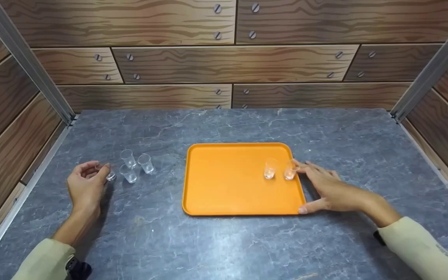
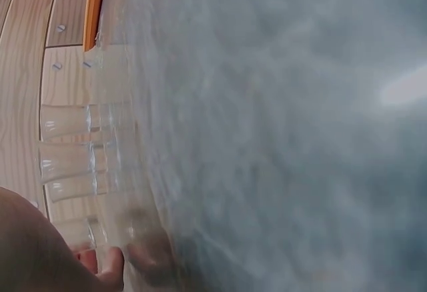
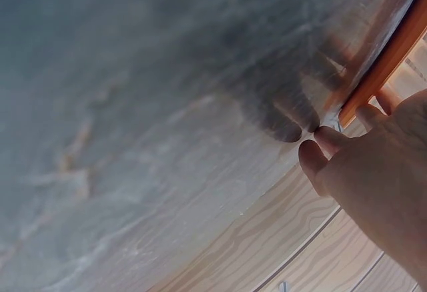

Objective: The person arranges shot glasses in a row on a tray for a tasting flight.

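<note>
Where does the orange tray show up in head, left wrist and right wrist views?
Head: the orange tray lies mid-table, two small glasses on its right side, right hand at its right edge.
Left wrist: only an orange sliver of rim, top left.
Right wrist: orange edge at upper right, beside the fingertips.
Shared landmark: the grey marbled tabletop.

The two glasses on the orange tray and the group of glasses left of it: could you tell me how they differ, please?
The two tray glasses stand on the orange tray, near its right edge; the four table glasses stand on the grey tabletop. The right hand rests open beside the tray pair, while the left hand holds the leftmost table glass. All are small, clear and upright.
</note>
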`<state>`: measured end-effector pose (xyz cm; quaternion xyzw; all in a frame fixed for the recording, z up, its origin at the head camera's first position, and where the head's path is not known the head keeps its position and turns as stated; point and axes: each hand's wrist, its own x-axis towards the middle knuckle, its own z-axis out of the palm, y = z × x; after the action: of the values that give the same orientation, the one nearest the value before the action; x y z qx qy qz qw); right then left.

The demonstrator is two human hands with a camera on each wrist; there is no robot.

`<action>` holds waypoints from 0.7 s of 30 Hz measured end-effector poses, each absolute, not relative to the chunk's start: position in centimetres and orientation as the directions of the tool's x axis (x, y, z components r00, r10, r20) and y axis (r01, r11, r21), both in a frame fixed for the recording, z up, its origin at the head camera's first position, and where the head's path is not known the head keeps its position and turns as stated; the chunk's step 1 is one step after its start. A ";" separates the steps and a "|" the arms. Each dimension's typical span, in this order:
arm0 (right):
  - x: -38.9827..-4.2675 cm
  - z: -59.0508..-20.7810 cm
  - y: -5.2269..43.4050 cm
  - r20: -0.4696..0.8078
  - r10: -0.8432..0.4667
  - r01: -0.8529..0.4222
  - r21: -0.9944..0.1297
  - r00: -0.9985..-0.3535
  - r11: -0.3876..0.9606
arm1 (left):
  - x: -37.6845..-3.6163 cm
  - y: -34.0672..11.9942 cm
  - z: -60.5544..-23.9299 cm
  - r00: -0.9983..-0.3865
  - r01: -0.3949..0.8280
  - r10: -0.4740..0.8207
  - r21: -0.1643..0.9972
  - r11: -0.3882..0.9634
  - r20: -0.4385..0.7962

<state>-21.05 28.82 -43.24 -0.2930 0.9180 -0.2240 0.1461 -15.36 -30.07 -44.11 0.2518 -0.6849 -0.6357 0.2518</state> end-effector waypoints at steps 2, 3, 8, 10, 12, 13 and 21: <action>-21.1 -43.2 28.9 -0.144 -0.601 -0.469 -0.495 -0.786 0.732 | -15.2 -30.1 -44.0 -0.746 -0.018 -0.664 0.996 0.085 0.044; -21.1 -43.2 28.9 -0.147 -0.599 -0.467 -0.493 -0.787 0.734 | -15.2 -30.1 -44.0 -0.746 -0.014 -0.664 0.995 0.096 0.053; -21.1 -43.2 28.9 -0.151 -0.593 -0.464 -0.484 -0.791 0.742 | -14.9 -30.1 -43.9 -0.749 0.005 -0.660 0.996 0.086 0.060; -21.1 -43.3 28.8 -0.150 -0.594 -0.464 -0.486 -0.791 0.741 | -14.7 -30.1 -43.9 -0.749 0.009 -0.661 0.998 0.067 0.051; -21.0 -43.3 28.8 -0.149 -0.593 -0.462 -0.490 -0.791 0.739 | -14.5 -30.1 -43.9 -0.749 0.016 -0.661 0.999 0.047 0.043; -21.0 -43.3 28.8 -0.148 -0.594 -0.462 -0.491 -0.791 0.739 | -14.4 -30.1 -43.9 -0.749 0.019 -0.661 0.999 0.042 0.042; -21.0 -43.2 28.9 -0.149 -0.593 -0.461 -0.493 -0.791 0.738 | -13.7 -29.5 -43.3 -0.742 0.122 -0.657 0.990 0.069 0.137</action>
<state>-21.01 28.95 -43.20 -0.2864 0.9201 -0.2214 0.1498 -13.67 -29.51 -43.27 0.2004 -0.6674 -0.6522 0.2984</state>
